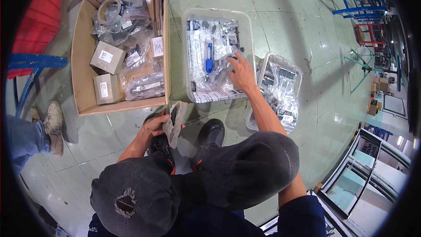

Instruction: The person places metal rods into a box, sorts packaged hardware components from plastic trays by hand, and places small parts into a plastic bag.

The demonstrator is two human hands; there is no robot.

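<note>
Carton: at our left on the floor [272,26], the carton [123,108] carries a tape roll [101,15] toward its far left corner and two boxes [107,57] along its left edge.
Left hand: our left hand [155,125] is just beside the carton's near right corner, its fingers pinching a pouch, thumb on one face and fingertips showing past the right edge.
Pouch: the pouch [175,125], cloudy with something dark inside, is held up off the floor with its long axis running near to far, slightly tilted; it lies to the left of our right hand [242,75] and nearer to us, well apart from it.
Tub: the tub [219,12] holds clear bags [220,73] over printed sheets.
Cutter: the blue cutter [209,60] lies left of the tub's middle, long axis along the tub's long edges; our right hand is the nearer one.
Right hand: over the tub's right edge, fingers spread and slightly bent above the clear bags; we cannot tell whether the tips touch them.
Small tub: beyond our right wrist, the small tub [251,122] holds more bags [280,85].
</note>
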